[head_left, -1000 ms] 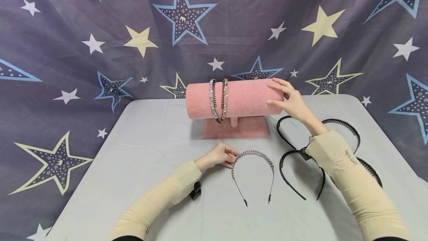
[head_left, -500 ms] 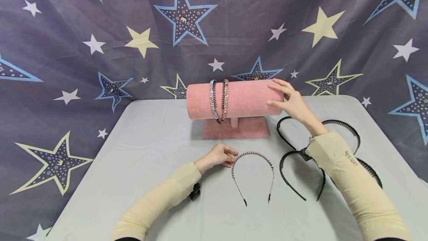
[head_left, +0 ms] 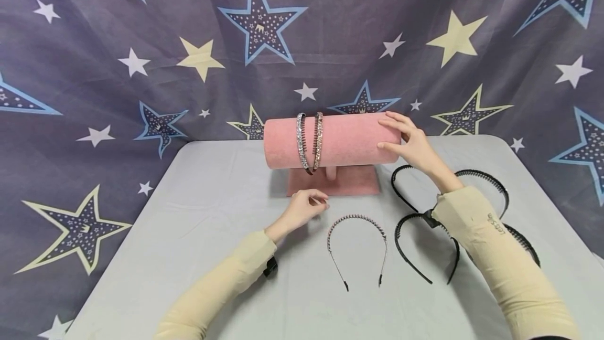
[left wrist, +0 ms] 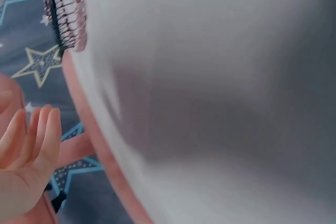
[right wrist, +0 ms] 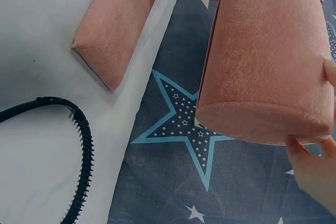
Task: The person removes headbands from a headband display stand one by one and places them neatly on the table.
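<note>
A pink padded display stand (head_left: 351,140) stands at the back of the table, its roll lying sideways on a post and flat base. My right hand (head_left: 415,146) grips the roll's right end, fingers on top and thumb in front; the right wrist view shows the thumb (right wrist: 299,153) at the end face. Two glittery headbands, one silver (head_left: 302,143) and one rose-gold (head_left: 318,140), sit around the roll. My left hand (head_left: 299,211), loosely bent and holding nothing, hovers before the base. A thin twisted headband (head_left: 356,218) lies on the table to its right.
Several black toothed headbands (head_left: 483,173) lie at the right, partly under my right forearm; one has a bow (head_left: 429,218). A small black object (head_left: 270,266) shows beneath my left sleeve. A star-patterned cloth (head_left: 330,41) hangs behind the table (head_left: 212,198).
My left hand has come away from the twisted headband and moved up and left towards the stand's base. The right hand stays on the roll.
</note>
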Motion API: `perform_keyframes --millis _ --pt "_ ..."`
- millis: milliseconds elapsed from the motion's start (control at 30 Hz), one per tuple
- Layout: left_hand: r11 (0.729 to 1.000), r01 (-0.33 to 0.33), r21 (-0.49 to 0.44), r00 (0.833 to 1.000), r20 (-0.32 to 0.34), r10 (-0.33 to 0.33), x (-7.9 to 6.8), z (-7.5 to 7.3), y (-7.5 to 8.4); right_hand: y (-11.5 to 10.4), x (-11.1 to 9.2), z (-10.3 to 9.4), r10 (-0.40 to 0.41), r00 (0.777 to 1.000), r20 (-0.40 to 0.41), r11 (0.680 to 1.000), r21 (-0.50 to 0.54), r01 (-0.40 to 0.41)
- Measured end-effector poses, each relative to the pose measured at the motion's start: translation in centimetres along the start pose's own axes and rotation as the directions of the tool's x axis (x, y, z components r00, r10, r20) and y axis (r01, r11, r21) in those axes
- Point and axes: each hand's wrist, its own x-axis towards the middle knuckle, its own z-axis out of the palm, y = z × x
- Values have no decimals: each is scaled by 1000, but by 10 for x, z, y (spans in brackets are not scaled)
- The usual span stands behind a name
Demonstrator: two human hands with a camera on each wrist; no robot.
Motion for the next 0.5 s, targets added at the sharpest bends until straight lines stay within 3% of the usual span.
perform_keyframes --millis 100,233,367,500 --pt "999 -1 44 996 -92 5 3 -3 4 0 0 0 -1 1000 3 1000 2 1" --pt "997 -25 74 977 -210 40 4 -8 9 0 0 0 -2 1000 3 1000 3 1" --pt "998 -56 32 950 -306 63 6 -13 12 1 0 0 -5 1000 0 1000 1 5" --pt "994 -105 -1 912 -398 96 8 -16 14 1 0 0 -3 1000 -1 1000 5 3"
